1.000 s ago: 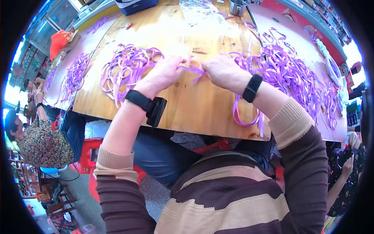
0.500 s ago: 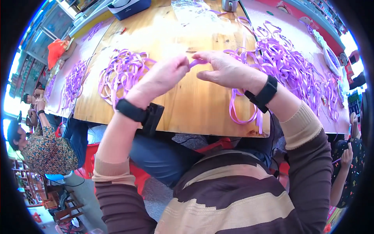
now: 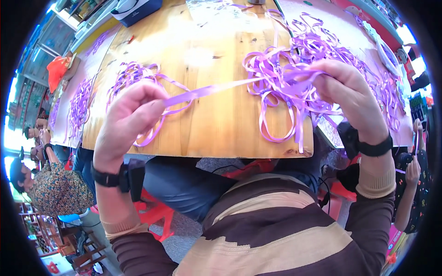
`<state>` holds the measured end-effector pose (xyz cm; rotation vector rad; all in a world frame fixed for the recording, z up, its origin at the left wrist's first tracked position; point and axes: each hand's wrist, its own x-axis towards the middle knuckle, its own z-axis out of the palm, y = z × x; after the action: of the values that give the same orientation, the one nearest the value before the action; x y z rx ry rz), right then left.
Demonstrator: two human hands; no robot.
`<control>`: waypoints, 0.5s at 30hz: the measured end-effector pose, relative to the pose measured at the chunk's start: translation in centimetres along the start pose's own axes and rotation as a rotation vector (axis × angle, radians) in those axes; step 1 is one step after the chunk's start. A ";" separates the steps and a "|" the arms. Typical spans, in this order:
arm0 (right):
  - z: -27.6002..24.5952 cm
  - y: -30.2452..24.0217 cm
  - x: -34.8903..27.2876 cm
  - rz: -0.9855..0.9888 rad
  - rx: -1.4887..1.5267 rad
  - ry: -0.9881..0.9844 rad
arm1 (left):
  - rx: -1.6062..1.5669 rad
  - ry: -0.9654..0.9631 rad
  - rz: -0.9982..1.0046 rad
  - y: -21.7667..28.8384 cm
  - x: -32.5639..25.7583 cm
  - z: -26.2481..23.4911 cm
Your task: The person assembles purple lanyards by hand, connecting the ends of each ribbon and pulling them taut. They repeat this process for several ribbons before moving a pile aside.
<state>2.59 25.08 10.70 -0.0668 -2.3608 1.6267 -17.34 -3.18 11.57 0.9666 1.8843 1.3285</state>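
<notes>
A purple ribbon [image 3: 212, 90] is stretched across the wooden table between my two hands. My left hand [image 3: 126, 120] pinches its left end between thumb and fingers, near a loose heap of purple ribbon [image 3: 133, 76] at the table's left. At the other end, my right hand [image 3: 347, 89] is closed on the ribbon, in front of a larger pile of purple ribbons [image 3: 271, 76]. Part of the right fingers is hidden behind the hand, and the band looks slightly blurred there. Ribbon loops hang just over the near right part of the wooden tabletop.
The wooden table [image 3: 216, 133] has pale purple tables on both sides. More ribbon [image 3: 79, 103] lies on the left one. A blue box [image 3: 136, 11] stands at the back left, with clear plastic [image 3: 218, 14] farther right. Co-workers [image 3: 57, 184] sit at left and right.
My hands were close together over the table's middle. Now they have moved far apart, the left leftward and nearer, the right rightward, drawing the ribbon out between them.
</notes>
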 end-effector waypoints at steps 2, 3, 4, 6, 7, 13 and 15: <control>-1.0 0.1 -1.5 0.019 0.017 0.015 | -0.036 -0.016 0.040 0.0 -1.1 0.0; -1.4 0.1 -2.1 0.032 0.036 0.025 | -0.038 -0.015 0.040 0.1 -1.5 0.2; -1.8 0.1 -2.4 0.042 0.004 0.045 | -0.058 0.002 0.045 0.3 -1.9 0.4; -3.5 0.2 -3.0 0.075 0.082 0.067 | -0.121 0.001 0.069 0.6 -2.5 0.5; -4.2 0.5 -3.2 0.117 0.157 0.097 | -0.119 0.014 0.064 0.5 -2.5 0.8; -7.2 4.5 -2.0 0.107 -0.596 0.561 | -0.423 -0.201 0.020 1.5 -1.8 3.6; -4.1 3.5 -2.4 -0.133 -1.121 0.497 | -0.384 -0.264 -0.012 1.6 -1.3 4.9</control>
<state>5.51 29.67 8.39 -0.4475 -2.4395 0.0411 -12.34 -1.50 11.76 0.8776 1.3726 1.4121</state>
